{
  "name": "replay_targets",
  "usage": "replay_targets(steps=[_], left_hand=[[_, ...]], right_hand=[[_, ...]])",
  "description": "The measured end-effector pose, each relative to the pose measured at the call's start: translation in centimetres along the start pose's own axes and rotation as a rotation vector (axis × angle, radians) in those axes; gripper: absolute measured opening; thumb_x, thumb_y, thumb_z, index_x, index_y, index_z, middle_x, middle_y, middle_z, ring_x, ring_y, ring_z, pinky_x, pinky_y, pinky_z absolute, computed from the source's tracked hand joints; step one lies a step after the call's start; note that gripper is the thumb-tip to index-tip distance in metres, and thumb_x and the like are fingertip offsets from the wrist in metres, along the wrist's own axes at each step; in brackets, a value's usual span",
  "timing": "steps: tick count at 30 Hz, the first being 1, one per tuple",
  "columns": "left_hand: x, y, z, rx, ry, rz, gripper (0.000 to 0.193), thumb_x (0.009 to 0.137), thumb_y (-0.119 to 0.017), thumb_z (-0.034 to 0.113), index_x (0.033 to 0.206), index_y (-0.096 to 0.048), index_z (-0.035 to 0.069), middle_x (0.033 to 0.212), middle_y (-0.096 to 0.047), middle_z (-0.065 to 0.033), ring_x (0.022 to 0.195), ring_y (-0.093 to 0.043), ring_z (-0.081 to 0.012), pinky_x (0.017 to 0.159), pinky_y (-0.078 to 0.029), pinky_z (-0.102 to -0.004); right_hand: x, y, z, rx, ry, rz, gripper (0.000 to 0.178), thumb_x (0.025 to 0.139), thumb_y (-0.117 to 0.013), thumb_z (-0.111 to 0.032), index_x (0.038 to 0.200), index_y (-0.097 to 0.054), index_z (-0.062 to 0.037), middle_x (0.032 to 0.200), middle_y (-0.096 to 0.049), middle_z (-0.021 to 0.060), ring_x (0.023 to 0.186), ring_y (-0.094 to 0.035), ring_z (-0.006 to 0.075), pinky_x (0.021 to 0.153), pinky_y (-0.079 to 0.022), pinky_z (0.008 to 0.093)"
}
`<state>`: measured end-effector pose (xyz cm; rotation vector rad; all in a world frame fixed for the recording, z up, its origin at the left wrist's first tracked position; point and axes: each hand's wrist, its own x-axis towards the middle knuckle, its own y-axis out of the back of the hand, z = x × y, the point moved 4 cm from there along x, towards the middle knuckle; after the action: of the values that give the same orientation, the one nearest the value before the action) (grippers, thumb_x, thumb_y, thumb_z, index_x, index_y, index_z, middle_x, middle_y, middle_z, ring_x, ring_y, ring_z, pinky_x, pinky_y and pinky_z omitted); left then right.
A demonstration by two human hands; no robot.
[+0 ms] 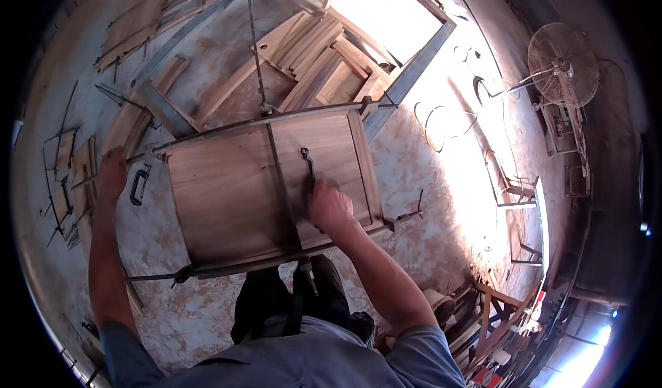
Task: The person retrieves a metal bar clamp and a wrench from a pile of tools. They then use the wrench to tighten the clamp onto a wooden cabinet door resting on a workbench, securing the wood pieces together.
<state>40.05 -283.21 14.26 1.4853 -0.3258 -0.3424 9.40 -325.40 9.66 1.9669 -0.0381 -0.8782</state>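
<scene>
A framed wooden panel (pixel 227 188) lies in front of me, with metal bar clamps along its far and near edges. A further long bar clamp (pixel 279 160) crosses over its middle. My left hand (pixel 112 174) is closed around the left end of the far bar clamp (pixel 207 131), beyond the panel's corner. Over the right half of the panel my right hand (pixel 329 207) grips a dark cranked wrench (pixel 307 159), its ring end pointing away from me. Part of the wrench is hidden by the fingers and blurred.
A black C-clamp (pixel 139 185) lies on the floor left of the panel. Beyond it are a metal frame (pixel 420 60) and stacked wooden boards (pixel 310 47). A standing fan (pixel 562 67) is at the far right. Wood scraps and tools (pixel 493 319) crowd the near right.
</scene>
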Motion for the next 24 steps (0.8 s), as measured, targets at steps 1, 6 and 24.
replay_targets(steps=[1, 6, 24], left_hand=[[0.1, 1.6, 3.0, -0.01, -0.046, 0.079, 0.029, 0.088, -0.056, 0.009, 0.117, -0.057, 0.003, 0.11, -0.061, -0.0207, 0.105, -0.056, -0.0403, 0.09, -0.046, -0.0471], [0.7, 4.5, 23.7, -0.227, -0.28, 0.094, 0.034, 0.089, -0.058, 0.014, 0.122, -0.055, 0.006, 0.119, -0.059, -0.0177, 0.113, -0.055, -0.0348, 0.096, -0.045, -0.0431], [6.9, -6.7, 48.4, -0.181, -0.325, -0.113, 0.024, 0.083, -0.062, 0.016, 0.105, -0.061, 0.006, 0.104, -0.065, -0.0129, 0.101, -0.061, -0.0329, 0.085, -0.049, -0.0442]], right_hand=[[0.2, 0.2, 0.1, 0.001, 0.01, -0.018, 0.031, 0.092, -0.05, -0.029, 0.107, -0.048, -0.0023, 0.092, -0.067, 0.025, 0.091, -0.065, 0.0403, 0.079, -0.052, 0.0505], [-0.7, 2.7, 1.1, -0.019, 0.172, -0.187, 0.035, 0.092, -0.052, -0.038, 0.101, -0.055, -0.0038, 0.09, -0.068, 0.022, 0.089, -0.066, 0.0387, 0.077, -0.052, 0.0492], [5.8, 1.0, 17.9, 0.599, 0.195, -0.447, 0.046, 0.09, -0.052, -0.042, 0.109, -0.063, -0.0014, 0.1, -0.065, 0.0266, 0.102, -0.061, 0.0415, 0.085, -0.048, 0.0457]])
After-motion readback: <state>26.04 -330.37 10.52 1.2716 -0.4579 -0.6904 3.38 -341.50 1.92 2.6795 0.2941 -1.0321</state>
